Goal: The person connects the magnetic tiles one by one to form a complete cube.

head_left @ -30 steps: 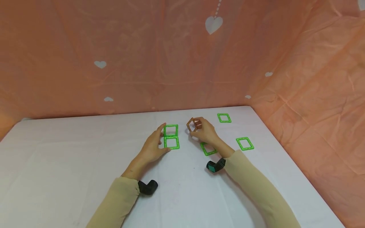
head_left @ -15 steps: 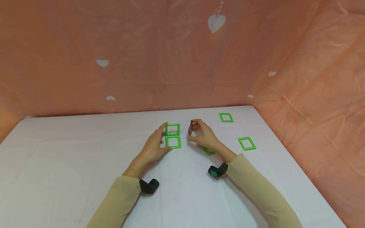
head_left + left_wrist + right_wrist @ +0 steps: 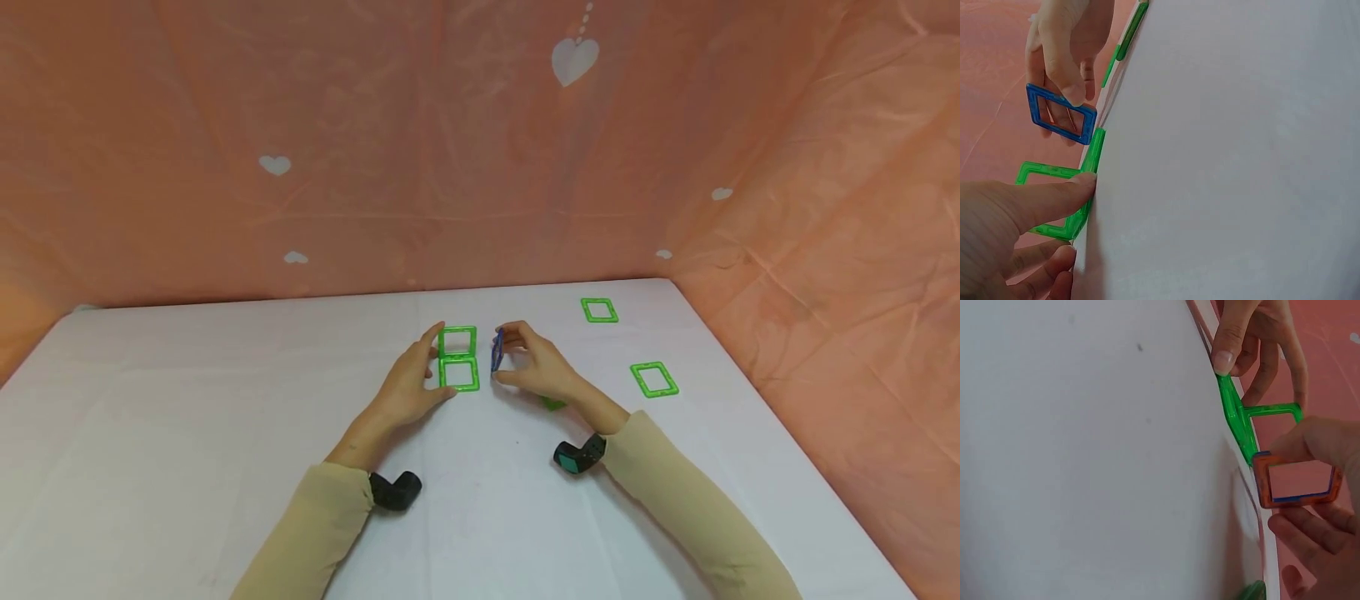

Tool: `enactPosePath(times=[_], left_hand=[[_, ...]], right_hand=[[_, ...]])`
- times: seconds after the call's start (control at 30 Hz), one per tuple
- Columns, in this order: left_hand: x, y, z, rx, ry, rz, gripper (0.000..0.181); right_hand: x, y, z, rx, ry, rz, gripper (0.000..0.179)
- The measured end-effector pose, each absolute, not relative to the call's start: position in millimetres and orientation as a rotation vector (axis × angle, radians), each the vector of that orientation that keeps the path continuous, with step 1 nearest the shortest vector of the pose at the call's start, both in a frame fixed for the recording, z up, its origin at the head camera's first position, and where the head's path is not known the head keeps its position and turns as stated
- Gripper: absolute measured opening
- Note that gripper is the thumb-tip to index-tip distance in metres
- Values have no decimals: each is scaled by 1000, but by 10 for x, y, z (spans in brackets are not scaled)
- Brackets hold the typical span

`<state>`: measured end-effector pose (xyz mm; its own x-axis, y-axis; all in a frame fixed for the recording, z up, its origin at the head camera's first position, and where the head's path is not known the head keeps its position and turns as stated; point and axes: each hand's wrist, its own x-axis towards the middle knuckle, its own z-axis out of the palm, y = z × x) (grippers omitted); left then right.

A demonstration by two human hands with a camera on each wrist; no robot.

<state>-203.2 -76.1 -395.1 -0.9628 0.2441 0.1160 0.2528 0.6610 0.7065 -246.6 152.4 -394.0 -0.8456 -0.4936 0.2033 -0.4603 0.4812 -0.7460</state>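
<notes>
White tabletop; green hollow frames; held frame blue and orange.

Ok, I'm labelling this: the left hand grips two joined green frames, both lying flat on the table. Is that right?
Not quite: the left hand does grip two joined green frames, but only the near one lies flat on the table; the left wrist view shows the far one standing upright.

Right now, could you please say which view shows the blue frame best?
Left wrist: the blue frame shows nearly face-on. Head: nearly edge-on. Right wrist: only thin blue edges along orange bars.
</notes>
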Motion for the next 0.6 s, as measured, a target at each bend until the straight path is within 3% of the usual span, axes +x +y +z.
enactPosePath(times=[0.6], left_hand=[[-2044, -766, -3958, -439, -2838, -1246, 94]], right_hand=[[-2416, 1477, -3990, -970, 2567, -1334, 62]])
